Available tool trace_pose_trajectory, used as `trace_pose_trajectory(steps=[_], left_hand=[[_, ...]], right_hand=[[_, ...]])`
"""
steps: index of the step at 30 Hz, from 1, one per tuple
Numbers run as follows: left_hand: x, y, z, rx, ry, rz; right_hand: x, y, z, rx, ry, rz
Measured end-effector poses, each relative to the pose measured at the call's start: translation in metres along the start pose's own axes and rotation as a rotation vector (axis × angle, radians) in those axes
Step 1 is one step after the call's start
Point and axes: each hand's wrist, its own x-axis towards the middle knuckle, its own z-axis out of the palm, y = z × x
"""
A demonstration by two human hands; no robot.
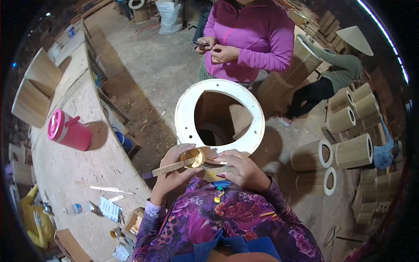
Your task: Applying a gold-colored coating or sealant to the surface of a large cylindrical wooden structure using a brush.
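Note:
My left hand is wrapped round a small round cup with a gold-coloured lining or contents. A flat wooden stick leans out of the cup to the left, across my fingers. My right hand is closed at the near edge of the drum, on a curved brown piece whose kind I cannot make out. Before me stands a tall wooden drum with a white top ring. The ring has a large rounded-triangular opening and several small holes.
Across the drum, a person in a purple jacket holds a small dark thing. On the left workbench stand a pink jug and curved wooden panels. Slatted wooden drums lie at right, near a person in a conical hat.

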Motion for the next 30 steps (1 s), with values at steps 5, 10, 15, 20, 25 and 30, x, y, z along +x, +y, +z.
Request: trace_pose_trajectory(steps=[5, 10, 15, 20, 25, 30], left_hand=[[-0.006, 0.018, 0.021, -0.034, 0.067, -0.053], [-0.004, 0.039, 0.049, 0.05, 0.131, -0.053], [0.002, 0.055, 0.088, 0.096, 0.235, -0.053], [0.002, 0.082, 0.125, 0.124, 0.299, -0.136], [-0.009, 0.098, 0.153, 0.101, 0.328, -0.29], [-0.023, 0.108, 0.169, 0.146, 0.372, -0.336]], right_hand=[[-0.008, 0.013, -0.02, 0.069, -0.04, -0.026], [-0.017, 0.034, -0.044, 0.092, -0.025, -0.107], [-0.035, 0.062, -0.073, 0.082, -0.088, -0.174], [-0.049, 0.078, -0.1, 0.066, -0.134, -0.259], [-0.038, 0.075, -0.118, -0.329, -0.041, -0.377], [-0.039, 0.078, -0.11, -0.425, -0.061, -0.357]])
